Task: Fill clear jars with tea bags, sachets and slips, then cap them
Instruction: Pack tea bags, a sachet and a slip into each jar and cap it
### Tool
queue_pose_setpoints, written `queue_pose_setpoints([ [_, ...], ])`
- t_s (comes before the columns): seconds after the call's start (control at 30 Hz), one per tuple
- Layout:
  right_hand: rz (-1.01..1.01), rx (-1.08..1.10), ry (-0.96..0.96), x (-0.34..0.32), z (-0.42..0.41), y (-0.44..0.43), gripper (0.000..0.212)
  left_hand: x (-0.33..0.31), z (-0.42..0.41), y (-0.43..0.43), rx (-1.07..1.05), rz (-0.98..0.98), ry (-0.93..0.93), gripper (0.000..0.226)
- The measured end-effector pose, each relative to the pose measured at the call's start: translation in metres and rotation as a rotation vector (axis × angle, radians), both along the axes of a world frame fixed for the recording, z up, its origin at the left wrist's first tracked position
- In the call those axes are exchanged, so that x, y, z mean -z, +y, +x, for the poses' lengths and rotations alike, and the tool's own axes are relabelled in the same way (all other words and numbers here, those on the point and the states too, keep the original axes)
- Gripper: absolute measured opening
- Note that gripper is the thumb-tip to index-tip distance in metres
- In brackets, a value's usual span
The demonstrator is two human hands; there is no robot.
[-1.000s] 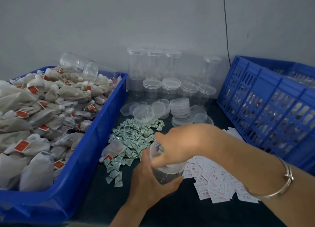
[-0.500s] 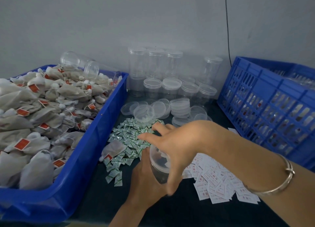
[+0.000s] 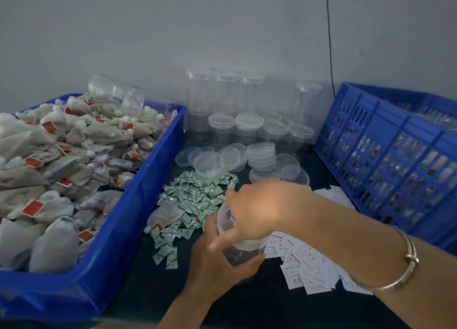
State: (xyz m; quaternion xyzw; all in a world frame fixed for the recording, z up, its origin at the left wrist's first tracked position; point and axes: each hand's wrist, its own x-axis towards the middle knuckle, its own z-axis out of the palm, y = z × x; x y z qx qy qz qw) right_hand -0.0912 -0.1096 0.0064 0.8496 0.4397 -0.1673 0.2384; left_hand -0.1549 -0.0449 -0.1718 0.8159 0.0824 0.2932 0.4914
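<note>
Left hand [image 3: 217, 262] grips jar [image 3: 238, 253] under right hand [image 3: 262, 210]

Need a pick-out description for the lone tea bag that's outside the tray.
Find the big blue tray heaped with tea bags on the left. Just beside its right wall lies one tea bag, overlapping the green-white sachets. It alone is outside the tray.

From where I stand nothing reads: the white slips [image 3: 306, 267] bear red print, the sachets [image 3: 195, 202] green print, the tea bag tags [image 3: 33, 207] are red, all too blurred.
</note>
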Motion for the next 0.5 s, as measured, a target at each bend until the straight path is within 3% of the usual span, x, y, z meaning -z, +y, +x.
queue_pose_setpoints([
  [0.1, 0.048, -0.079, 0.075, 0.002, 0.006, -0.006, 0.071, -0.001, -0.001, -0.001, -0.032, -0.029, 0.002, 0.081],
  [0.23, 0.024, -0.083, 0.285, -0.005, 0.020, -0.016, 0.106, 0.002, -0.001, 0.001, -0.037, -0.029, 0.022, 0.088],
  [0.33, 0.059, 0.005, 0.265, -0.001, 0.020, -0.017, 0.119, 0.002, 0.000, 0.002, -0.021, -0.026, 0.002, 0.080],
  [0.4, 0.067, 0.005, 0.146, 0.005, 0.017, -0.014, 0.113, 0.003, 0.001, 0.001, 0.001, -0.032, -0.016, 0.075],
  [0.5, 0.091, -0.087, 0.116, 0.009, 0.018, -0.012, 0.083, 0.003, 0.000, -0.001, -0.010, -0.049, -0.023, 0.077],
])
